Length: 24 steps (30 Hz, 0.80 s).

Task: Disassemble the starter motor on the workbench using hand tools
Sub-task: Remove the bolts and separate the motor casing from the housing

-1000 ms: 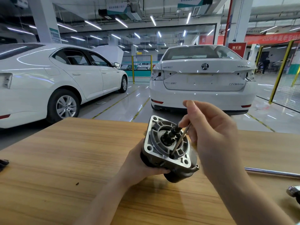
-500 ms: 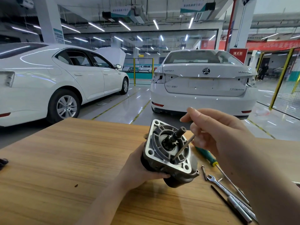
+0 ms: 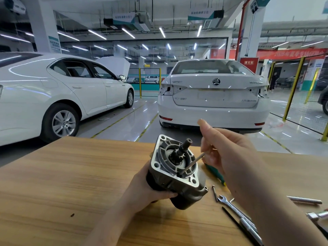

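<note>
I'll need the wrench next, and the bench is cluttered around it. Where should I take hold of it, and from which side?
Probably pinch the wrench across its flat shank, just behind the open jaw, coming down from above. It lies flat on the workbench, so only its edges offer a grip. The jaw end is bare, while the far end runs in among other tools.

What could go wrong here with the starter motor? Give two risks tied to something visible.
1. Only the left hand steadies the tilted grey metal starter motor; unclamped, it could twist loose and drop onto the wooden workbench.
2. The right hand pinches a thin steel rod at a slant; it may slip and jab the left hand.
</note>
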Available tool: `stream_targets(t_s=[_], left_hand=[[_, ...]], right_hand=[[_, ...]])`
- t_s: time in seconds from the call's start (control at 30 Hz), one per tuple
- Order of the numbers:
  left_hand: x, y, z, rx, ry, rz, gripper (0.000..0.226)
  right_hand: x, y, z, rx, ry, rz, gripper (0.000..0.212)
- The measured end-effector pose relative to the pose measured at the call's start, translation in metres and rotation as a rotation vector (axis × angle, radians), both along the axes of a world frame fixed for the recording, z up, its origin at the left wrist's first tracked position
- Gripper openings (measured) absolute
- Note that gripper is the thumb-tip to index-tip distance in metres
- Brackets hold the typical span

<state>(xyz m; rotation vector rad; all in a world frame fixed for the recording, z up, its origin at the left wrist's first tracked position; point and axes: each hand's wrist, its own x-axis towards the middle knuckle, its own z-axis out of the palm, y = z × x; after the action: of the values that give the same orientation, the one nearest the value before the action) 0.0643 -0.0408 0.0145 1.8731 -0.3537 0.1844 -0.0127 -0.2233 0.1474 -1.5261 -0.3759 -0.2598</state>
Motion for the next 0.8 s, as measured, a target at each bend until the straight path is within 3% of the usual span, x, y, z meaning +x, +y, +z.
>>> stream_targets(t_s=[0.3, 0.43, 0.6, 0.7, 0.8], left_hand=[[0.007, 0.001, -0.006, 0.03, -0.029, 0.015, 0.076], [0.006, 0.001, -0.005, 0.022, -0.015, 0.01, 0.076], [0.006, 0.001, -0.002, -0.012, 0.037, -0.002, 0.078], [0.007, 0.002, -0.002, -0.025, 0.048, 0.021, 0.079], [0.008, 0.002, -0.003, 0.001, 0.039, 0.026, 0.076]], right_hand=[[0.005, -0.001, -0.006, -0.046, -0.082, -0.116, 0.038], [0.007, 0.001, -0.008, -0.05, -0.11, -0.127, 0.014], [0.014, 0.002, -0.017, 0.067, -0.18, -0.015, 0.023], [0.018, 0.01, -0.024, 0.236, -0.261, 0.086, 0.019], [0.023, 0.012, -0.025, 0.395, -0.24, 0.242, 0.029]])
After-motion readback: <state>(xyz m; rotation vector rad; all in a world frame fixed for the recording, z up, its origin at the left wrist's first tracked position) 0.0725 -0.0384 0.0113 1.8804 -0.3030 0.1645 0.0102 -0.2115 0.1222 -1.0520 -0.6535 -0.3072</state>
